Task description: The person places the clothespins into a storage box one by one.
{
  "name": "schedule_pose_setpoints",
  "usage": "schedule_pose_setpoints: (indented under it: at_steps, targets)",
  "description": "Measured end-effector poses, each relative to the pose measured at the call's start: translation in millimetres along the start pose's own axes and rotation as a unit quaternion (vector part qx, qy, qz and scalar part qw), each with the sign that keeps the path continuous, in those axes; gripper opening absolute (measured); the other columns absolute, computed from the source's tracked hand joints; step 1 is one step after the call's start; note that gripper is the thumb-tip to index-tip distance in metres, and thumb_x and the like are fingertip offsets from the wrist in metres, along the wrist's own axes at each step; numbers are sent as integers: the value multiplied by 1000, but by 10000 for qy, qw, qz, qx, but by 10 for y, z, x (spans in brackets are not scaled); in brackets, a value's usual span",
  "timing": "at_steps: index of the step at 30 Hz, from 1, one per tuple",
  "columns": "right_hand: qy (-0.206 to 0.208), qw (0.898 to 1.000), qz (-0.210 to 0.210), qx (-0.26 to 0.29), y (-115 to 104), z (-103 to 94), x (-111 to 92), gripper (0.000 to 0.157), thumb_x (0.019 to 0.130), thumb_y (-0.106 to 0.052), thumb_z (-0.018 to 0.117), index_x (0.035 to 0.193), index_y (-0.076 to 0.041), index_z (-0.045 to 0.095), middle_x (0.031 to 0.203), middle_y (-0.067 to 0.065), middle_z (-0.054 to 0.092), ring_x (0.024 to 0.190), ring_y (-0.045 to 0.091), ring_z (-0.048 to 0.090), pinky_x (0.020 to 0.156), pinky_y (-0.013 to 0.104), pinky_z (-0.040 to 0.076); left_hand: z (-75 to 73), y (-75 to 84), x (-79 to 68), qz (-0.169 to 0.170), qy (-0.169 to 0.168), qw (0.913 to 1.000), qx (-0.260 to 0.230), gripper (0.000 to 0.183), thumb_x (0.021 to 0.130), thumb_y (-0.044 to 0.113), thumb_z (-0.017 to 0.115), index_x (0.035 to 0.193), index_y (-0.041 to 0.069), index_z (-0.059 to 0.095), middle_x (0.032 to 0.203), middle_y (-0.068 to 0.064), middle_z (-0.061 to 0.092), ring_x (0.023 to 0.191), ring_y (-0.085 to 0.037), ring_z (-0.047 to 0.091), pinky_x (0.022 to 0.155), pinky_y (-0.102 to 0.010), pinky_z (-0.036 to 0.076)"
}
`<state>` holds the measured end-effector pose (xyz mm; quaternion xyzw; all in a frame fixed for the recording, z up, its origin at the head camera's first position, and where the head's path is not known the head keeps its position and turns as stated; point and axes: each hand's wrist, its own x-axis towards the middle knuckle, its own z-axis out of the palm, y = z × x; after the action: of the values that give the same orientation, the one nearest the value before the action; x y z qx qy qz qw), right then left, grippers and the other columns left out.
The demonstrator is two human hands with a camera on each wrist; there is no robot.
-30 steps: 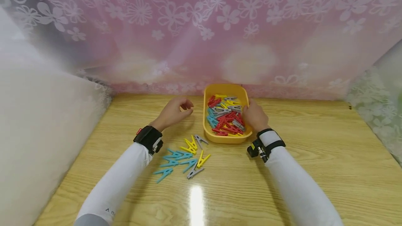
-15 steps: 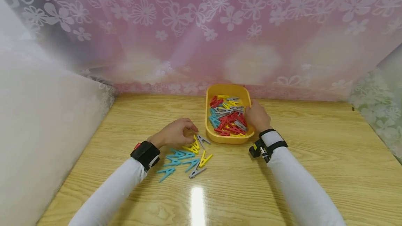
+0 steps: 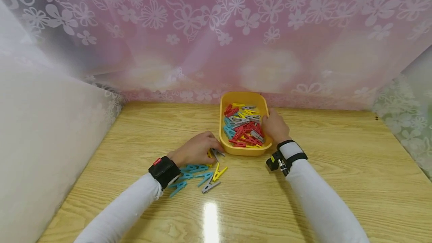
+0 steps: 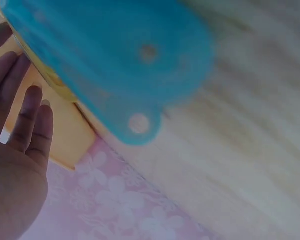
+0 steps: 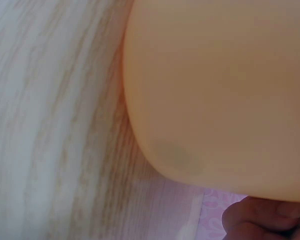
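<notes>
My left hand [image 3: 200, 148] reaches down over the loose clothespins, its fingertips at a grey clothespin [image 3: 217, 153] beside the basket's near left corner. In the left wrist view the fingers [image 4: 27, 120] are only slightly bent, and thumb and index tips stand apart. A blue clothespin [image 4: 140, 65] looms large before that camera. My right hand [image 3: 276, 126] grips the right rim of a yellow plastic basket [image 3: 244, 152] holding many red, blue, yellow and grey clothespins. In the right wrist view the basket wall [image 5: 215, 100] fills most of the picture, with curled fingers [image 5: 260, 217] at its edge.
Several blue clothespins [image 3: 178, 187], a yellow clothespin [image 3: 219, 172] and another grey clothespin [image 3: 210, 187] lie on the wooden table [image 3: 330, 153] near my left wrist. A pink flowered curtain [image 3: 216, 48] hangs right behind the basket.
My left hand has come down and toward me from left of the basket, onto the grey and yellow clothespins. The right hand stays at the basket's rim.
</notes>
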<state>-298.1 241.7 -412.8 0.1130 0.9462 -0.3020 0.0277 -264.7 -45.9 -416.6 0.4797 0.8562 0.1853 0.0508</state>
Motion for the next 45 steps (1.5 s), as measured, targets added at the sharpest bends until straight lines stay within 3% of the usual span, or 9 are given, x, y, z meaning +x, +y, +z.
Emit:
schedule_pose_setpoints:
  at_steps: [8, 18, 24, 29, 32, 35, 41, 45]
  targets:
    - [-33, 10000, 56, 26, -22, -7, -17, 43, 101, -23, 35, 139, -1, 36, 116, 21, 57, 96, 33, 60, 69, 45, 50, 43, 40, 49, -96, -130, 9996, 229, 30, 77, 17, 75, 106, 18, 73, 100, 8, 67, 99, -12, 50, 84, -29, 41]
    - [-53, 9999, 99, 91, 1, 4, -18, 43, 101, -24, 35, 139, -2, 37, 119, 20, 57, 99, 33, 58, 74, 48, 49, -5, 37, 44, -194, 20, 9998, -11, 25, 81, 26, 78, 104, 17, 74, 97, 8, 69, 92, -10, 49, 79, -28, 41]
    - [-57, 9998, 163, 61, 28, 13, -3, 44, 102, -25, 35, 140, -3, 36, 119, 19, 57, 95, 31, 59, 66, 42, 49, -217, -30, -18, -935, 242, 9918, -837, 24, 84, 27, 75, 103, 14, 74, 97, 6, 63, 93, -15, 52, 78, -30, 44]
    - [-33, 9999, 142, 59, 23, 12, 2, 43, 102, -25, 36, 139, -3, 38, 117, 19, 57, 96, 32, 59, 69, 45, 50, -549, -119, -3, -1390, 846, 9775, -1339, 26, 83, 27, 76, 103, 11, 73, 98, 3, 66, 96, -21, 56, 86, -41, 44]
    - [-4, 9999, 141, 38, 10, 14, -1, 43, 102, -25, 36, 139, -3, 38, 117, 19, 57, 96, 32, 59, 71, 46, 50, -739, -136, 131, -1588, 1192, 9696, -1430, 29, 84, 28, 74, 107, 10, 71, 103, 0, 66, 100, -23, 56, 88, -41, 43]
    - [25, 9999, 129, 28, 2, 16, 1, 43, 102, -25, 36, 138, -3, 38, 116, 19, 58, 97, 32, 59, 72, 46, 49, -837, -129, 386, -1598, 1194, 9704, -1362, 32, 86, 29, 73, 111, 10, 69, 110, -2, 64, 104, -23, 56, 88, -38, 43]
    - [67, 9999, 132, 16, -1, 18, -8, 44, 101, -25, 36, 139, -4, 37, 119, 19, 57, 99, 33, 58, 77, 49, 48, -784, -135, 1017, -1219, 769, 9857, -876, 37, 86, 30, 72, 116, 9, 66, 111, -2, 63, 103, -19, 57, 88, -31, 44]
    - [83, 9999, 128, 79, -18, 18, -5, 42, 101, -25, 37, 138, -3, 39, 114, 18, 58, 95, 31, 59, 74, 47, 49, -704, -171, 1271, -1109, 659, 9911, -338, 42, 86, 27, 73, 122, 9, 62, 118, -4, 62, 111, -21, 55, 94, -31, 41]
